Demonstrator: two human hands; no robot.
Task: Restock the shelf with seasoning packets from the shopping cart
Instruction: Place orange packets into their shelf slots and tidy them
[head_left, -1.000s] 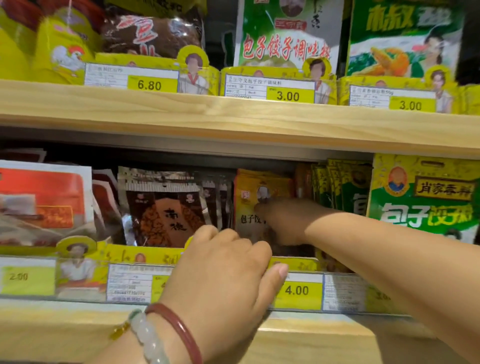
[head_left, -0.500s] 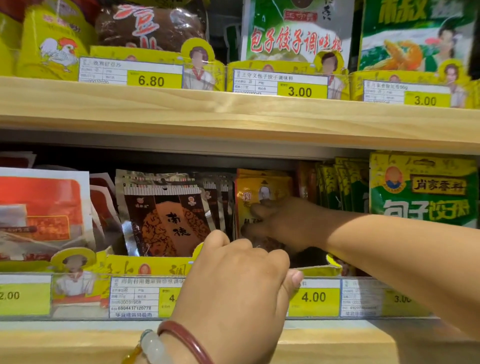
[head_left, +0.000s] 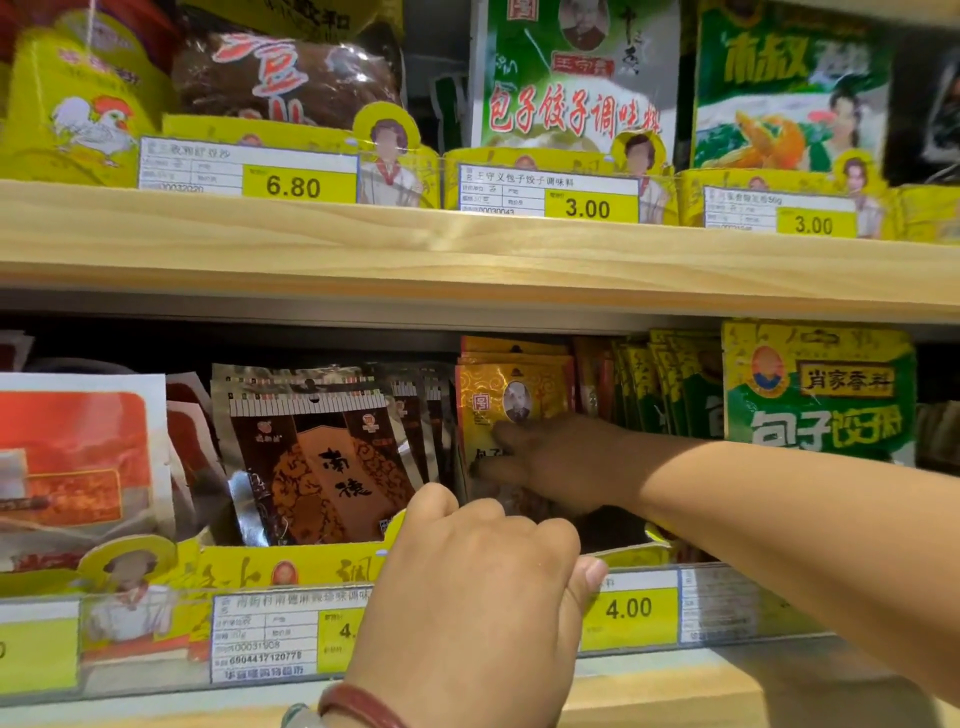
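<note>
— Wooden shelf (head_left: 467, 249), lower tier: where is the packet?
— Orange-gold seasoning packet (head_left: 511, 395), portrait printed, upright; right hand (head_left: 561, 462) fingers spread against it. Left hand (head_left: 478, 597) fingers curled over "4.00" tag (head_left: 628, 608).

Both arms are bare, with no sleeves showing. The left hand (head_left: 467, 597), in front of the 4.00 price tag (head_left: 628, 610), has short, plain nails without polish. Its wrist, below that tag at the bottom edge of the view, wears two bracelets side by side: a smooth dark red bangle (head_left: 358, 704) and, just left of it, a pale greenish beaded one (head_left: 301, 718). The right hand (head_left: 550, 462), above the tag, wears no ring or band that shows.
</note>
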